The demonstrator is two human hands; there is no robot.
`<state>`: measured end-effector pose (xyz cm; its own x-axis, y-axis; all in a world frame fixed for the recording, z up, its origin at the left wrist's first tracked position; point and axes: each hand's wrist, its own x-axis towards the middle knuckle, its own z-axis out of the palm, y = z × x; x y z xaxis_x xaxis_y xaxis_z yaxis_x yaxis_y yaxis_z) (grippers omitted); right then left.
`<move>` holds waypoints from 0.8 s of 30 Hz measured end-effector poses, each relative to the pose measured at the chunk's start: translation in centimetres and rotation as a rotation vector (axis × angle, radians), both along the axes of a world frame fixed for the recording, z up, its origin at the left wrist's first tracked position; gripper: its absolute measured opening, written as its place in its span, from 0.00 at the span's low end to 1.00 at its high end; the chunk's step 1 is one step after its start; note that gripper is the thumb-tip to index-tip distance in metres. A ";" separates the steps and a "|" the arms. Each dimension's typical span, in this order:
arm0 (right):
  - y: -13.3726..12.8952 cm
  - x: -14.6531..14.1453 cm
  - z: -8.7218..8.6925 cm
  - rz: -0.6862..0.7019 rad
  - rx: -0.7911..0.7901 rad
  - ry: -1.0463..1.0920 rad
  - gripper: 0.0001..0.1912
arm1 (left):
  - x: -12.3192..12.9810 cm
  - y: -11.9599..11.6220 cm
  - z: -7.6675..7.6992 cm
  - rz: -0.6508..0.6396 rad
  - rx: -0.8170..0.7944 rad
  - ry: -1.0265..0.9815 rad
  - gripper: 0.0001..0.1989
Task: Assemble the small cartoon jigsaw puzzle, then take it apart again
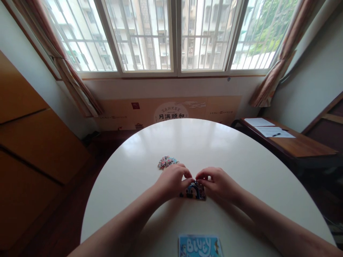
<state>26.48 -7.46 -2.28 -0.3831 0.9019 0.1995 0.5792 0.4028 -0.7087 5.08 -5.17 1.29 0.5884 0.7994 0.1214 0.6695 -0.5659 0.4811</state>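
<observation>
A small jigsaw puzzle with a blue cartoon character lies on the white round table, partly covered by my fingers. My left hand has thumb and index finger closed at its upper edge. From the other side, my right hand pinches at the same edge, its fingertips almost meeting those of the left. Any loose piece between the fingertips is too small to make out. Just beyond my left hand is a heap of tiny multicoloured pieces, partly hidden by that hand.
A blue "BLUEY" picture card lies near me on the white table, cut off by the frame. At the right, a wooden side table holds paper sheets and a pen. Beyond stand a printed box panel and barred windows.
</observation>
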 end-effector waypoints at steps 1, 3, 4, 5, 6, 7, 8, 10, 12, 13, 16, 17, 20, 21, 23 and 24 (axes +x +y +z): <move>0.0 0.0 -0.1 0.003 -0.001 0.004 0.08 | 0.0 0.1 0.0 -0.001 -0.006 0.007 0.05; -0.1 0.2 -0.2 0.012 -0.013 0.015 0.11 | 0.1 0.2 -0.1 0.007 -0.014 0.021 0.06; -0.1 0.3 -0.2 0.017 -0.020 0.023 0.12 | 0.1 0.3 -0.1 0.012 -0.016 0.027 0.06; -0.2 0.4 -0.2 0.025 -0.027 0.028 0.14 | 0.1 0.4 -0.2 0.015 -0.018 0.032 0.07; -0.2 0.4 -0.2 0.033 -0.030 0.031 0.15 | 0.1 0.4 -0.3 0.017 -0.022 0.036 0.07; -0.2 0.5 -0.2 0.038 -0.030 0.031 0.16 | 0.1 0.5 -0.4 0.017 -0.025 0.035 0.07; -0.3 0.6 -0.2 0.040 -0.026 0.027 0.17 | 0.2 0.5 -0.4 0.016 -0.029 0.033 0.07; -0.3 0.6 -0.2 0.036 -0.013 0.016 0.19 | 0.2 0.4 -0.6 0.020 -0.036 0.027 0.06; -0.4 0.6 -0.1 0.033 -0.008 0.017 0.20 | 0.2 0.5 -0.5 0.021 -0.033 0.019 0.06; -0.4 0.6 0.0 0.032 -0.011 0.022 0.20 | 0.0 0.6 -0.4 0.021 -0.028 0.015 0.06; -0.3 0.6 0.1 0.014 -0.026 0.035 0.18 | -1.3 1.5 0.3 0.058 -0.005 -0.013 0.08; -0.3 0.6 0.1 0.000 -0.029 0.039 0.17 | -2.0 2.0 0.7 0.097 0.007 -0.023 0.09; -0.1 0.7 -0.1 -0.030 -0.032 0.046 0.14 | -4.5 3.8 1.6 0.271 0.045 0.000 0.11; -0.1 0.7 -0.2 -0.031 -0.031 0.045 0.13 | -5.3 4.4 1.9 0.328 0.046 0.022 0.12; -0.1 0.8 -0.4 -0.029 -0.031 0.038 0.13 | -6.5 5.1 2.1 0.414 0.024 0.061 0.13; -0.1 0.8 -0.4 -0.028 -0.031 0.033 0.13 | -6.8 5.4 2.1 0.439 0.009 0.072 0.13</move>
